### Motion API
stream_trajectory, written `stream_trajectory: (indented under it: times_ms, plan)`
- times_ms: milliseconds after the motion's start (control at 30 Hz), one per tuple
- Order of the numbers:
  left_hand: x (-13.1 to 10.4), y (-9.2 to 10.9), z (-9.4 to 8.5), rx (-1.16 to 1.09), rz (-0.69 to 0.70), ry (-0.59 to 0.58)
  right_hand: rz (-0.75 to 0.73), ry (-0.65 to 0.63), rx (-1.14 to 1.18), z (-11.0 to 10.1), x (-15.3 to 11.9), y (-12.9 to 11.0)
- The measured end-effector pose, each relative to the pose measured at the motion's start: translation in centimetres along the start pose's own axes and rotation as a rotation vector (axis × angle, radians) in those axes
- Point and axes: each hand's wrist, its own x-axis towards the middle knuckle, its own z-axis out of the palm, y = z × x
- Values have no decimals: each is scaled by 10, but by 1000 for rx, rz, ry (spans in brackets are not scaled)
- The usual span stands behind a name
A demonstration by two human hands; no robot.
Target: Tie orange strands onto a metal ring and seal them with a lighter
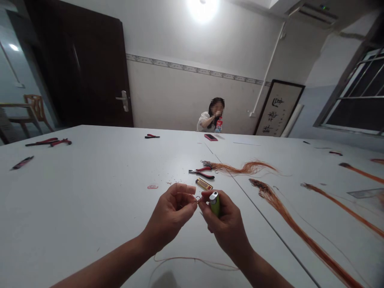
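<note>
Your right hand (223, 222) grips one green lighter (215, 203) with a silver top; your left hand (172, 212) pinches one small ring (198, 199). Beyond: one pair of red-handled pliers (202, 172), one gold comb (204, 184)

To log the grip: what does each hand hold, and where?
Right hand grips a green lighter around its body; left hand pinches something tiny, not identifiable.

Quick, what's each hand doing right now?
Left hand: closed, pinching a small metal ring at its fingertips.
Right hand: closed around a green lighter, also touching the ring.
</note>
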Motion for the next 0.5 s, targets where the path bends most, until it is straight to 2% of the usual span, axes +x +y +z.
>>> stream_trajectory:
  times_ms: [500]
  plan:
    - [1,-2,1,22,-6,-26,-54,-57,-68,-1,1,2]
